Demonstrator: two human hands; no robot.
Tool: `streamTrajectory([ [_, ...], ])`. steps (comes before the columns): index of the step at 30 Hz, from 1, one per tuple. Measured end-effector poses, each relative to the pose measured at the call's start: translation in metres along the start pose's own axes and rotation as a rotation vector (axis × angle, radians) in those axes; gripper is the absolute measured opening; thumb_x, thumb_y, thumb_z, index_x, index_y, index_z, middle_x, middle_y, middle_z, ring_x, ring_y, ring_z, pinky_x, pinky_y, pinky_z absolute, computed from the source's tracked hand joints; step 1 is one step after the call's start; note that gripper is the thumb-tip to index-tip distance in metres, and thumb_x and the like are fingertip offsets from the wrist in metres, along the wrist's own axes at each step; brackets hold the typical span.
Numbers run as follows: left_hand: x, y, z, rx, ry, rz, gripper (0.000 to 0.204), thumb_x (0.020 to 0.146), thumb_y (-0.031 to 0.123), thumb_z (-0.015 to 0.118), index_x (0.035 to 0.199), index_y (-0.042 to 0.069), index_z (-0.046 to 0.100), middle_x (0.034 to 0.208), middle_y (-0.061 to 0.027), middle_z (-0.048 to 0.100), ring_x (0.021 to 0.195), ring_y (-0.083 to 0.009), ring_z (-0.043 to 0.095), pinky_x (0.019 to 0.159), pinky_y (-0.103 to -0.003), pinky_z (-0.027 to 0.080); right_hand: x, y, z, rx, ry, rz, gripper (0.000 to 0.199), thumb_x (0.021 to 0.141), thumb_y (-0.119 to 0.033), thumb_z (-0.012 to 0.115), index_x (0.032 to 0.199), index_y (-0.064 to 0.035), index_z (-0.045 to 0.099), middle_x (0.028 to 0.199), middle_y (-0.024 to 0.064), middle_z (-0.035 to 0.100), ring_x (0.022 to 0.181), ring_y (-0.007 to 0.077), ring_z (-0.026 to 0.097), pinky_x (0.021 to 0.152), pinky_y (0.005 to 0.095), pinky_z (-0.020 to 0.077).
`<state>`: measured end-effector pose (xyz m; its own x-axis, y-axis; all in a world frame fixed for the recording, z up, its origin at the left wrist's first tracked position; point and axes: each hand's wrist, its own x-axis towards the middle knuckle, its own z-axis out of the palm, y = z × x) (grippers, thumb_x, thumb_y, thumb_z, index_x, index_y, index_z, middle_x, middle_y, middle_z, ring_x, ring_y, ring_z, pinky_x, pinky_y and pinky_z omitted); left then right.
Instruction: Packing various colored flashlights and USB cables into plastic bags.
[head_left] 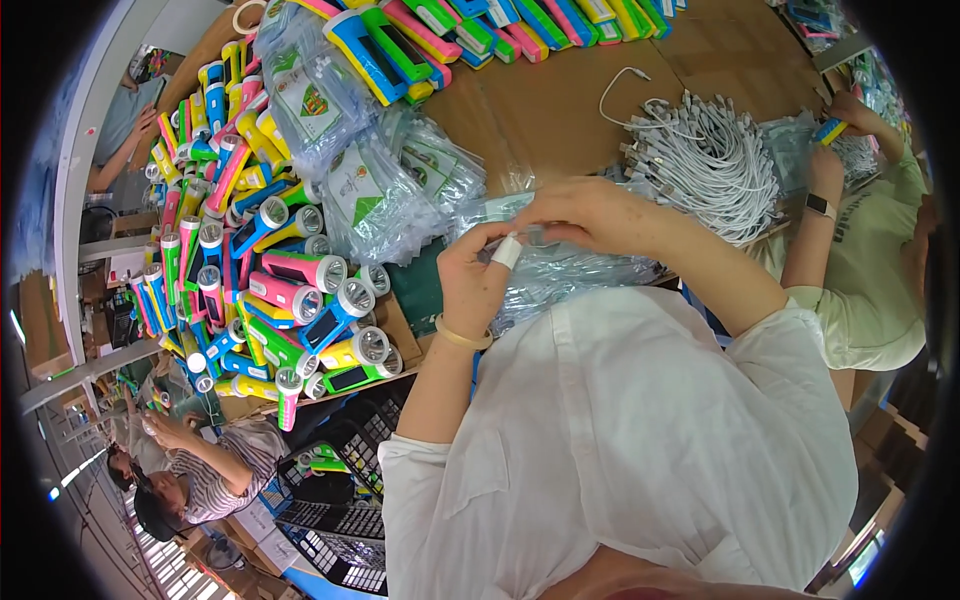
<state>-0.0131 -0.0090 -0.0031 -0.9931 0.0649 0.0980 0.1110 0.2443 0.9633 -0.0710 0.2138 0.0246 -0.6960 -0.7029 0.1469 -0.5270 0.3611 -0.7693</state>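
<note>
My left hand point(474, 281) and my right hand point(588, 214) meet just in front of my chest, fingers pinched together. Between their fingertips is the edge of a clear plastic bag point(534, 236), mostly hidden by my fingers. A white wrap point(507, 251) circles a digit of my left hand. Under both hands lies a heap of clear plastic bags point(570, 285). Beyond my left hand are stacked clear bags with green-and-white printing point(362, 200). A large bundle of white charging cables point(705, 165) rests beyond my right forearm.
Many colourful flashlights point(290, 298) are piled on the left of the cardboard-covered table point(560, 100). More flashlights point(385, 50) line the far side. A black plastic crate point(345, 535) stands at lower left. A co-worker point(860, 270) handles a blue-and-yellow item at right; other people sit at left.
</note>
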Motion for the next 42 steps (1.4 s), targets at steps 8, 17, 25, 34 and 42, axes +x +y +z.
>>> streamTrajectory([
  [8,-0.007,-0.018,-0.013,-0.145,0.045,-0.088,0.017,0.084,0.004,0.076,0.1,0.0,0.071,0.087,-0.0048,0.071,0.078,-0.0098,0.062,0.073,-0.025,0.05,0.012,0.008,0.001,-0.025,-0.059,-0.118,0.025,0.085,0.0,0.068,0.108,-0.0097,0.068,0.097,0.0079,0.065,0.088,0.03,0.066,0.075,0.0409,0.0527],
  [17,0.005,-0.014,-0.017,0.335,-0.173,0.378,0.022,0.075,-0.002,0.07,0.096,0.006,0.069,0.09,-0.011,0.067,0.08,-0.0317,0.066,0.068,-0.04,0.053,0.023,0.031,-0.039,-0.254,-0.455,0.052,0.022,0.083,-0.011,0.071,0.105,-0.0085,0.069,0.097,0.0087,0.067,0.093,0.0296,0.067,0.078,0.0444,0.0528],
  [25,0.005,0.0,-0.001,0.236,-0.505,0.709,0.036,0.062,-0.007,0.062,0.096,0.004,0.065,0.113,-0.008,0.067,0.096,-0.0287,0.064,0.083,-0.04,0.053,0.222,0.072,-0.043,0.05,0.307,0.099,0.067,0.089,-0.034,0.074,0.144,-0.0046,0.047,0.128,0.0156,0.064,0.107,0.0243,0.065,0.094,0.0371,0.052],
  [34,0.001,-0.002,0.003,0.226,-0.435,0.677,0.036,0.061,-0.006,0.062,0.095,0.005,0.064,0.101,-0.0086,0.065,0.093,-0.0298,0.064,0.079,-0.04,0.053,0.324,0.077,-0.001,-0.14,0.415,0.412,0.083,0.078,-0.049,0.077,0.134,0.0061,0.05,0.127,0.025,0.062,0.115,0.0364,0.063,0.098,0.0424,0.0506],
  [42,0.0,-0.006,-0.003,0.106,-0.374,0.515,0.024,0.071,-0.003,0.066,0.094,0.006,0.068,0.095,-0.0104,0.067,0.086,-0.0299,0.066,0.074,-0.037,0.054,0.222,0.032,-0.041,0.435,0.269,0.195,0.061,0.081,-0.046,0.077,0.117,0.0007,0.062,0.109,0.0132,0.069,0.102,0.0205,0.066,0.086,0.0346,0.0515],
])
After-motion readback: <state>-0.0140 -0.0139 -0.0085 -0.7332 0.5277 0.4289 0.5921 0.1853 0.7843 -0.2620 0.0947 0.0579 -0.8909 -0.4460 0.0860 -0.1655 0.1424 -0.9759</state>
